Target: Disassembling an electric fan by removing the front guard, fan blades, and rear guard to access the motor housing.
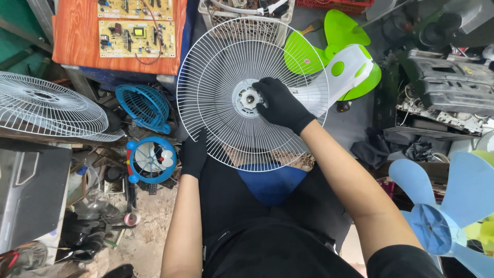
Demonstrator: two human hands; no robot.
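Fan guard (221,123) gripped at rim, 7 o'clock, by left hand (194,154); right hand (280,105) closed on hub (247,99). Guard best kept steady, fingers w/ even pressure.

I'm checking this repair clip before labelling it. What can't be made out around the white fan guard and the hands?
Head view only:
- Hub of the white fan guard: partly covered by the right hand.
- Left hand fingers: curl behind the guard's rim, so the grip is unclear.
- Green fan blade: partly hidden behind the white motor housing.
- Blue fan blade: cut off by the right edge.
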